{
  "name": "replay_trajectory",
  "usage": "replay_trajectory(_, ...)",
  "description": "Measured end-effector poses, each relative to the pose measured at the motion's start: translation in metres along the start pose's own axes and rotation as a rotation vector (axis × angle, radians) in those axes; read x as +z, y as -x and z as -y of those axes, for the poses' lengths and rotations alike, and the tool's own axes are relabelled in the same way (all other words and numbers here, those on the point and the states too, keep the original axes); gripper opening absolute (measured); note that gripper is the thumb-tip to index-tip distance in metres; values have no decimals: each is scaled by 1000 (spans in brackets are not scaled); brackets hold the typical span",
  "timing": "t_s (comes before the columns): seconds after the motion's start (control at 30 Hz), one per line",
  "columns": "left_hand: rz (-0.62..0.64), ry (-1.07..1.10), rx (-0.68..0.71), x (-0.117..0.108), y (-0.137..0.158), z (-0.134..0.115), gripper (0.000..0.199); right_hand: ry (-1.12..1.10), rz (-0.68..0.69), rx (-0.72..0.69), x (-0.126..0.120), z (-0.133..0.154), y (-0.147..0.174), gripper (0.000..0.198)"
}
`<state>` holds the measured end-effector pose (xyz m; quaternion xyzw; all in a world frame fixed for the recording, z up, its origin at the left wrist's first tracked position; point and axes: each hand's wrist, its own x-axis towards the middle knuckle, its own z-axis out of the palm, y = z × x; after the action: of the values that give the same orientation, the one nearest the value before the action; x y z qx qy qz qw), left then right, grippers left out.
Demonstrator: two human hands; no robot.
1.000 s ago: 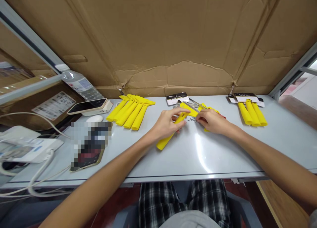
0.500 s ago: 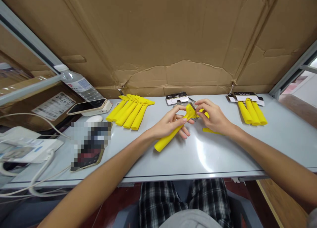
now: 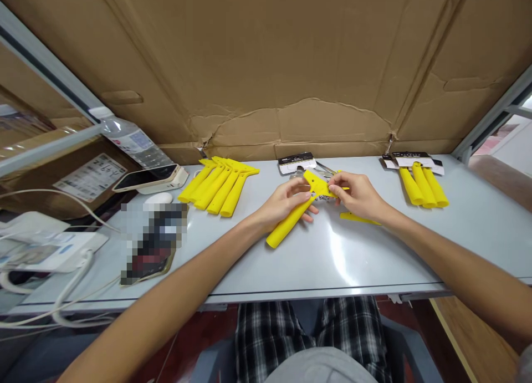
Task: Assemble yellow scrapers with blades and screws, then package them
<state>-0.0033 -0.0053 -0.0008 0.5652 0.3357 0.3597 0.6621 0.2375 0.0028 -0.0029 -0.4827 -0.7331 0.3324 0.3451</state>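
Note:
My left hand point(image 3: 286, 204) is closed around the neck of a yellow scraper point(image 3: 290, 223), whose round handle slants down toward me. At the scraper's wide flat head, the fingertips of my right hand point(image 3: 356, 194) pinch its right end. Part of the head is hidden by those fingers. Under my right hand a flat yellow piece point(image 3: 358, 218) lies on the table. Small metal bits point(image 3: 322, 198), too small to name, show just behind the scraper. Beyond my hands are a black-and-white packet point(image 3: 296, 163) and a thin metal tool point(image 3: 325, 167).
Several yellow scrapers point(image 3: 226, 186) lie in a row at left. Yellow handles point(image 3: 424, 188) with black-and-white cards point(image 3: 418, 160) lie at right. A power bank with a phone point(image 3: 147, 178), a bottle point(image 3: 131, 139) and white cables point(image 3: 68, 294) crowd the left side. Cardboard point(image 3: 291, 56) stands behind.
The scraper has turned in my hands, so its head now shows its flat face; the dark edge seen before is out of sight. My right fingers have moved slightly along the head.

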Motion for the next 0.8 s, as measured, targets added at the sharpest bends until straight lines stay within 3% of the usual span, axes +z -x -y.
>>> replay_trajectory(0.13, -17, -33, 27, -1, -1, 3, 41, 22, 21, -6, 0, -2, 0, 44)
replay_trajectory(0.5, -60, 35, 23, -2, -5, 7, 48, 56, 1, -10, -3, -5, -3, 43)
replay_trajectory(0.8, 60, 35, -49, 10, 3, 3, 42, 118, -195, -167, -10, 5, 0, 43)
